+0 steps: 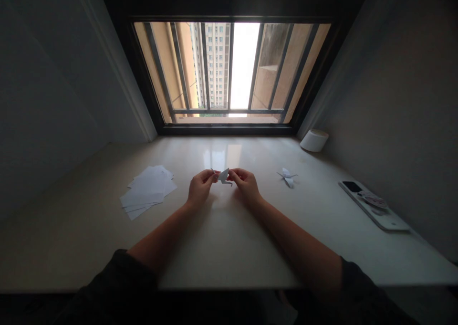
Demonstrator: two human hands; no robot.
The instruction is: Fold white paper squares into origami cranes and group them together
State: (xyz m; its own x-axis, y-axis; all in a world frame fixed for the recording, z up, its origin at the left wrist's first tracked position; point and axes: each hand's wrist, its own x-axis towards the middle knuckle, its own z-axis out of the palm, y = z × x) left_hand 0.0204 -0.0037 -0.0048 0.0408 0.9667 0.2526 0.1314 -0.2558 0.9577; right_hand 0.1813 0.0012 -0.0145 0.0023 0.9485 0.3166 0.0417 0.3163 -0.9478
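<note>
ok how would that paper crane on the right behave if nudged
Probably very light: the paper crane is small, thin folded paper, so it would likely skid across the glossy table. Its thin pointed tips look easy to crush.

Small white folded paper figure (223,175), held aloft

Seen from a single head-worn camera, looking forward and down across the pale surface (229,253) toward a barred window (231,72) dead ahead — the left hand (200,187) and right hand (246,184) sit mid-frame on outstretched arms, walls (53,100) crowding both sides.
</note>
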